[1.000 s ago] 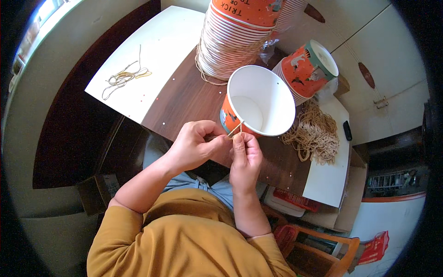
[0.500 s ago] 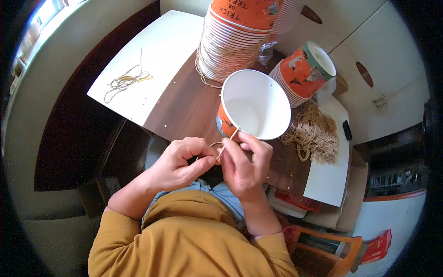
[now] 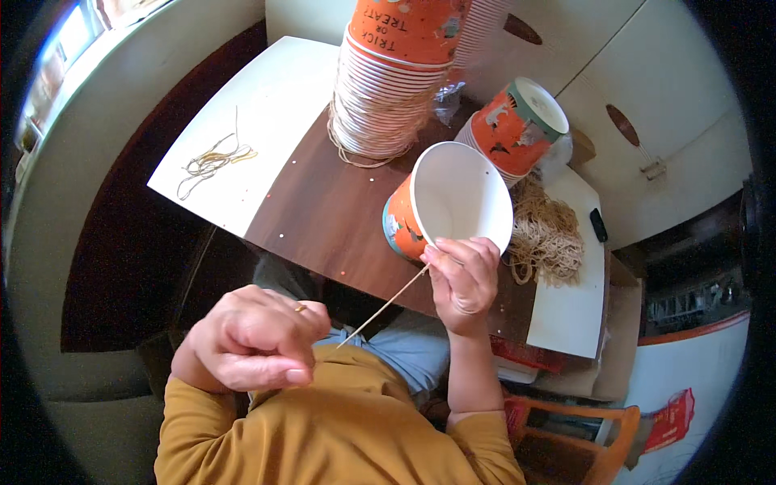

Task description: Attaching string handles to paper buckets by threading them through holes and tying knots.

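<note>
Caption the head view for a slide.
A cord stretches straight between left hand and right hand at an orange bucket.

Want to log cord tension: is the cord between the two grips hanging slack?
No, the cord runs in a straight line from the right grip toward the left grip.

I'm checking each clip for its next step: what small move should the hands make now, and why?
Probably ease the pull of the left hand while the right hand steadies the bucket at its rim. The cord runs straight, seemingly taut, from the right hand toward the curled left hand, so pulling harder might drag the bucket.
</note>
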`<action>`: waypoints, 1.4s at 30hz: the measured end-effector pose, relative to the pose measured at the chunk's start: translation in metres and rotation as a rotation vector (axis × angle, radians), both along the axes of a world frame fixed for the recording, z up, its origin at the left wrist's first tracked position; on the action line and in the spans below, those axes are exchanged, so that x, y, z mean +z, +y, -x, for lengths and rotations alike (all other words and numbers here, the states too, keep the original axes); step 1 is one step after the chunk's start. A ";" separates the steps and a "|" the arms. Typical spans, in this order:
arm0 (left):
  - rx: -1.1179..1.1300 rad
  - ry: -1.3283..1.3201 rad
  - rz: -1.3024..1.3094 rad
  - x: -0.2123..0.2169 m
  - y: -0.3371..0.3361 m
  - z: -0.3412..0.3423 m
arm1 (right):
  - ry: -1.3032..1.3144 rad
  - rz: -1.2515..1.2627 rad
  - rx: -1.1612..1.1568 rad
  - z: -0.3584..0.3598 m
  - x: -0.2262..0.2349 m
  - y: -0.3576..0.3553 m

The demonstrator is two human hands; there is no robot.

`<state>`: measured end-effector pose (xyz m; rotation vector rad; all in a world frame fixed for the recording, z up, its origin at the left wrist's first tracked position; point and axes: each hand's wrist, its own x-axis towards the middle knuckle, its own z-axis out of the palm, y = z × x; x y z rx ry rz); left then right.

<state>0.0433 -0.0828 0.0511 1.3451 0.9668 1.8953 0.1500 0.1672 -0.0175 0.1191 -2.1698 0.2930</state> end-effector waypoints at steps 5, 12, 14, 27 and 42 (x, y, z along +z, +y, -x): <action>-0.159 0.197 -0.076 0.013 -0.005 0.011 | -0.059 0.045 0.236 -0.011 0.015 0.019; -0.293 0.426 0.075 0.034 0.000 0.015 | -0.354 0.072 0.385 -0.022 0.040 0.046; -0.176 0.490 0.248 0.040 0.001 0.011 | -0.529 0.137 0.387 -0.024 0.044 0.058; 0.078 0.662 0.620 0.087 0.115 0.036 | -0.811 1.305 0.835 0.003 0.122 0.030; -0.076 0.002 0.736 0.001 0.081 0.087 | -0.536 0.417 -0.174 0.018 0.080 0.089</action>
